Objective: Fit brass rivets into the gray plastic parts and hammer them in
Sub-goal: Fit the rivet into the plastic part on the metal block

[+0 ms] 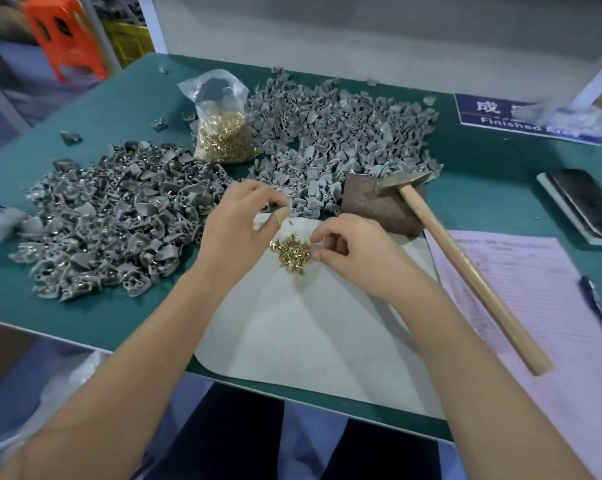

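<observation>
Your green worktop [483, 188] carries everything, so start with the big masses. The pile of bare gray parts [344, 133] spreads across the far middle. A darker pile of parts [105, 220], many showing a glint of brass, lies to your left and looks like the finished lot. The white cloth [292, 341] sits right in front of you. To your right the hammer [458, 258] lies idle, its head resting on the rusty metal block [379, 206] and its handle over the pink paper [534, 306]. The bag of rivets [223, 129] stands between the two piles.

Your left hand [237, 230] hovers at the cloth's far edge, fingers curled in a pinching grip. What it pinches is too small to make out, though a gray part seems likely. Your right hand [351, 251] has its fingertips curled at the edge of the small heap of loose rivets [292, 251] on the cloth. Whether its grip already has one, you cannot tell from here.

You appear to be at the fitting step: picking a rivet to seat in a part. Next you need the rivet lined up with the part's hole, then the part set on the block before you reach for the hammer.
</observation>
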Tool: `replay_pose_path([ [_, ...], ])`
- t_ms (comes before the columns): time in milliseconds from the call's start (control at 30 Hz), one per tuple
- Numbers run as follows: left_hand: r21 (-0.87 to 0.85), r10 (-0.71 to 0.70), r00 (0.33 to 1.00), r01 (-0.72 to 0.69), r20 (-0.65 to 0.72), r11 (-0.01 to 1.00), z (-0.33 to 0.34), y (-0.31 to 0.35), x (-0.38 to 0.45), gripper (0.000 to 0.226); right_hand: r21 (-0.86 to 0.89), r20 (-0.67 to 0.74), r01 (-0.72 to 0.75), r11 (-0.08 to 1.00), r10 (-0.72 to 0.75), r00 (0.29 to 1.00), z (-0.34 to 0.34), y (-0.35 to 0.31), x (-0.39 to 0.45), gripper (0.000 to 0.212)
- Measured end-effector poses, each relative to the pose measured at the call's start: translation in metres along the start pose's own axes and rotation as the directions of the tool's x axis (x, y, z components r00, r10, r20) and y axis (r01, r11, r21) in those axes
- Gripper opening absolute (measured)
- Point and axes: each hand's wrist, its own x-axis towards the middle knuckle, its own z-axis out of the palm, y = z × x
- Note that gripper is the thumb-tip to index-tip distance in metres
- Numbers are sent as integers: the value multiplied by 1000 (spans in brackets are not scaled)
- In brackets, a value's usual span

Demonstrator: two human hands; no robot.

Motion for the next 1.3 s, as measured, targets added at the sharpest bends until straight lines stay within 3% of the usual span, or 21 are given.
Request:
replay_pose_path([
  [233,-78,15,996,-9,85,997,-2,7,-4,8,-61,-19,-18,998,17,1000,-1,5,2,7],
  [500,-300,-92,996,85,-7,950,2,27,5,25,-116,8,41,992,-40,999,-3,3,2,7],
  [667,-340,34,999,-24,23,940,22,54,36,24,-223,-20,41,974,-47,999,1,0,2,7],
  [733,-279,111,992,-92,52,956,31,59,51,20,-183,-77,10,983,-25,997,-3,2,0,10],
  [800,-234,152,985,-129,82,964,38,57,65,17,-157,-250,-36,987,-4,968,-14,8,-2,7],
  [933,-221,159,980,-131,116,966,51,50,82,10,-38,-594,-17,999,-9,804,-32,23,1,11],
  [1033,-182,182,964,-147,194,972,63,46,79,8,-18,-662,-30,999,11,749,-33,29,6,13],
  [1300,-312,213,950,-137,226,940,64,35,67,17,74,-697,-66,995,99,711,-31,30,8,18],
])
